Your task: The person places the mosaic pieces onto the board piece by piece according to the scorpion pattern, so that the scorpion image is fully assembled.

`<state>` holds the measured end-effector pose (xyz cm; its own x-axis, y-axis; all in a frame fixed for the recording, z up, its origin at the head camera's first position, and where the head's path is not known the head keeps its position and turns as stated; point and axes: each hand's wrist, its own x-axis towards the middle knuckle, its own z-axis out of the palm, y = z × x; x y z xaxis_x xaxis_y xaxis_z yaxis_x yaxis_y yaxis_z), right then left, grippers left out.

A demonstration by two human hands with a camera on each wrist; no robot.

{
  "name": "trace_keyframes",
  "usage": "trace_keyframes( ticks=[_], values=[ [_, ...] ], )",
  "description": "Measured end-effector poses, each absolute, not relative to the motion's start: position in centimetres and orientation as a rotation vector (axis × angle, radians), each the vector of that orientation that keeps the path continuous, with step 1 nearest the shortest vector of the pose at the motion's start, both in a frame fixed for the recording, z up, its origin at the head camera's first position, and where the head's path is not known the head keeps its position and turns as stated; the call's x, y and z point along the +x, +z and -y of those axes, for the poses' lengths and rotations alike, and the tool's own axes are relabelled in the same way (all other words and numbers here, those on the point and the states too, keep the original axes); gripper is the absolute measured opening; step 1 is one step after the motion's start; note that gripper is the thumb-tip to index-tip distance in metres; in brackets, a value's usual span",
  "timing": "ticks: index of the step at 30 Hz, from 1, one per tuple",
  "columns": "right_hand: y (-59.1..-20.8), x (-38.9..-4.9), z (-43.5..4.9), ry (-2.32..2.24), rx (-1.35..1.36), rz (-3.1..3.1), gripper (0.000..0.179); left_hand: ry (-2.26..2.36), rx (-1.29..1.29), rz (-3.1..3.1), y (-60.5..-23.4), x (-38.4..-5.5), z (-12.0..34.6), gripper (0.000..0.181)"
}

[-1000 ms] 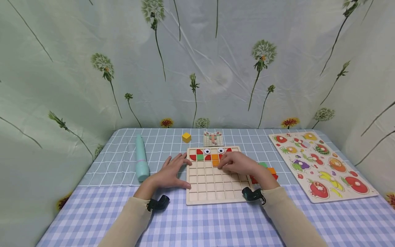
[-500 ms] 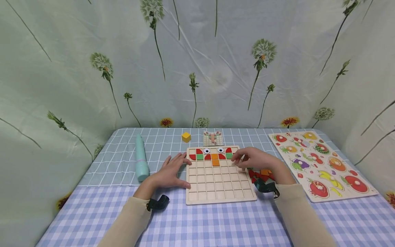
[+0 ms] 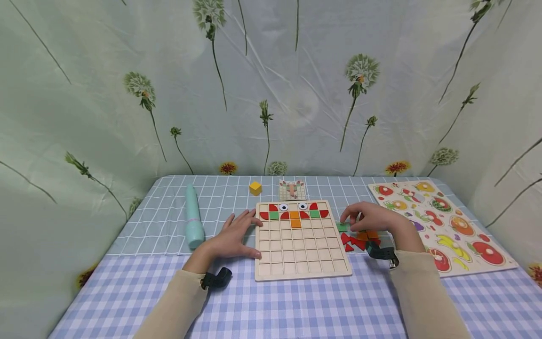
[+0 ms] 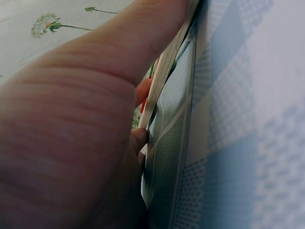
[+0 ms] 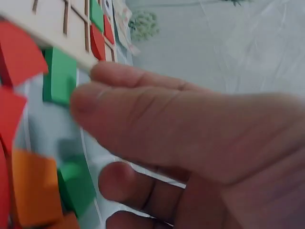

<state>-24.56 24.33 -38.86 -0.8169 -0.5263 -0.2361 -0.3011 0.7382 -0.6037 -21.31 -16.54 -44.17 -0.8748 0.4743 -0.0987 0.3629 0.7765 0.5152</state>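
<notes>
A wooden grid board (image 3: 300, 256) lies in front of me, with red, green and orange pieces and two eye pieces in its far rows. My left hand (image 3: 237, 238) rests at its left edge, fingers spread and thumb against the near side; the left wrist view shows the thumb by the board's edge. My right hand (image 3: 372, 220) is over loose pieces right of the board, with nothing seen in its fingers. In the right wrist view its thumb and forefinger are beside a green block (image 5: 62, 76); whether they touch it, I cannot tell.
Red pieces (image 3: 349, 240) and orange pieces (image 3: 367, 235) lie under the right hand. A pattern card (image 3: 292, 190) and a yellow cube (image 3: 255, 189) are behind the board. At left lies a turquoise bottle-like object (image 3: 194, 221), at right a fruit puzzle board (image 3: 455, 226).
My right hand has moved right, off the board to the loose pieces. A green piece and a red quarter-round piece it covered now show at the upper right. The left hand stays put.
</notes>
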Motion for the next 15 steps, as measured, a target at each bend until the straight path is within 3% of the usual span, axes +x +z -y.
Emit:
trace_keyframes(
  ticks=[15],
  values=[
    [-39.3,-24.3,-26.7,-0.816,-0.489,-2.380,0.030,0.732,0.657,-2.753,-44.2,-21.4,16.5,0.079]
  ],
)
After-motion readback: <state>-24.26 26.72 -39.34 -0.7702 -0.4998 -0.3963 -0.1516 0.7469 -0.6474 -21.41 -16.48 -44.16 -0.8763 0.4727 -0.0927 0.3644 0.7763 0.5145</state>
